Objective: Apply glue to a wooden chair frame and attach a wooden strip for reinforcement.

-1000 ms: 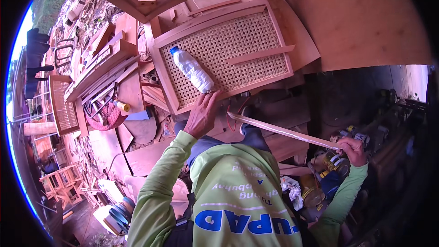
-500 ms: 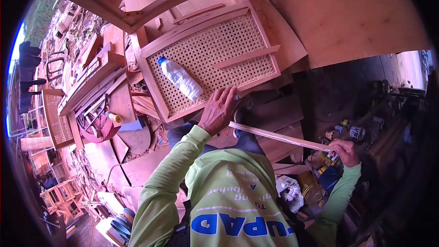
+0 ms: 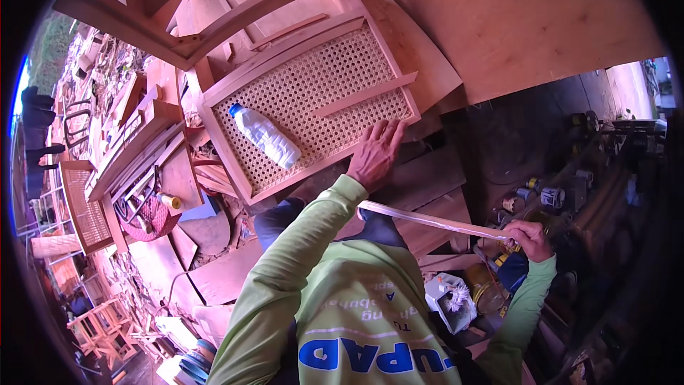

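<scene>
A cane-webbed wooden frame (image 3: 285, 183) lies in front of me. My left hand (image 3: 376, 151) rests on its near rail toward the right corner, fingers stretched out and holding nothing. My right hand (image 3: 529, 239) is closed round one end of a narrow wooden strip (image 3: 434, 221), off to the right. A pale, shiny streak runs along the strip, and its other end reaches left to below my left forearm's cuff. On the webbing lie a white bottle with a blue cap (image 3: 265, 137) and a loose flat wooden slat (image 3: 363, 95), whose end overhangs the right rail.
A wooden chair-like frame (image 3: 239, 20) stands beyond the panel. Plywood sheet (image 3: 520, 21) fills the far right. Stacked boards (image 3: 135, 146) and a red woven item (image 3: 149, 219) are on the left. Cans (image 3: 552, 197) and a white container (image 3: 450, 303) crowd the lower right.
My left hand has slid right along the near rail toward the corner. The right hand still grips the strip, which has shifted slightly. The whole view has turned a little.
</scene>
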`<state>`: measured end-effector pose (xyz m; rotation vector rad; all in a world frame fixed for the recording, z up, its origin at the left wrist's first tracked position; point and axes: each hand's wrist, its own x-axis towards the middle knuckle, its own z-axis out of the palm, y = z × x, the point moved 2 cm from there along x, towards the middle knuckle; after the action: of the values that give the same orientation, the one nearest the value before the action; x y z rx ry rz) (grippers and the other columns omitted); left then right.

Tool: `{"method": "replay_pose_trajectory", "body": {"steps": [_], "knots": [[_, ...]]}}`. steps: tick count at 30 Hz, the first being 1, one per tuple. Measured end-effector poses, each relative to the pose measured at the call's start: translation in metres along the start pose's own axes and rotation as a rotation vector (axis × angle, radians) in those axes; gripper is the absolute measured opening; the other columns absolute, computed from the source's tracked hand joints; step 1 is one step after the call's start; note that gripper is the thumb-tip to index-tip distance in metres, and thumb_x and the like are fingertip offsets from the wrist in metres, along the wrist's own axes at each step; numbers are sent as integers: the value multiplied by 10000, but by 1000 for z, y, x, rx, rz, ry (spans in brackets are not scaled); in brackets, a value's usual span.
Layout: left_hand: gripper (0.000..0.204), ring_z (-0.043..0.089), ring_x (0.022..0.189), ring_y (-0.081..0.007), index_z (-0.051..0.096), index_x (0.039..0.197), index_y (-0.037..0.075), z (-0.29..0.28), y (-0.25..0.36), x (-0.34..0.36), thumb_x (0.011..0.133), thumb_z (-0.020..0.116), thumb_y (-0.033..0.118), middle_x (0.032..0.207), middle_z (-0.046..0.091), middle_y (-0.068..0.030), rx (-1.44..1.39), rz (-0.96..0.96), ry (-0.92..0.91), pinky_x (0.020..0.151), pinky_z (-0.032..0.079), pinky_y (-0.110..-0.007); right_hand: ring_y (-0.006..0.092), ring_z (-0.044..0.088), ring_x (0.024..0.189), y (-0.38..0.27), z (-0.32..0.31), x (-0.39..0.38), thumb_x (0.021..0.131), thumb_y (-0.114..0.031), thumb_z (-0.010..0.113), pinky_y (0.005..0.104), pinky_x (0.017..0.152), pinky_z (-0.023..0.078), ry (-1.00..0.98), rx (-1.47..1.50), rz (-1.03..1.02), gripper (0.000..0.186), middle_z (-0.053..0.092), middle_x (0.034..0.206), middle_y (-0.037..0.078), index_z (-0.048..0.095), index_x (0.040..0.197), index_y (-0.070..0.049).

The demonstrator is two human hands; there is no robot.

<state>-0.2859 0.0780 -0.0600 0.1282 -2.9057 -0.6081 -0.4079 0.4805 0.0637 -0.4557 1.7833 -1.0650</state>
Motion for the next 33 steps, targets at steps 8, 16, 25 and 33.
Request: {"method": "replay_pose_trajectory", "body": {"steps": [8, 16, 25, 33], "knots": [[633, 526, 1296, -370, 442, 1454, -66, -12, 0, -12, 862, 567, 120, 1435, 533, -237, 29, 15, -17, 1116, 403, -472, 100, 618, 742, -10, 2, 1, 1020, -84, 567, 257, 689, 512, 17, 31, 14, 196, 663, 835, 62, 693, 1000, 64], [450, 658, 1143, -357, 557, 1348, -7, -75, -20, -72, 944, 683, 148, 1210, 680, -173, -731, -160, -182, 985, 535, -443, 98, 623, 751, -49, 0, 27, 1018, -46, 553, 241, 700, 507, -29, -139, -100, 178, 669, 863, 65, 696, 1036, 58], [288, 734, 927, -246, 579, 1273, -12, -125, -33, -104, 1024, 614, 129, 1048, 745, -152, -936, -166, -409, 798, 579, -367, 107, 588, 745, -119, 6, 93, 1003, -54, 572, 258, 681, 491, -232, -260, -268, 169, 611, 855, 59, 699, 1013, 57], [280, 708, 985, -237, 657, 1206, -9, -138, -46, -120, 1041, 604, 211, 1060, 747, -142, -1034, -339, -696, 883, 548, -371, 126, 592, 747, -139, 21, 127, 1015, -75, 569, 275, 687, 486, -309, -319, -267, 181, 621, 862, 80, 688, 984, 57]]}}
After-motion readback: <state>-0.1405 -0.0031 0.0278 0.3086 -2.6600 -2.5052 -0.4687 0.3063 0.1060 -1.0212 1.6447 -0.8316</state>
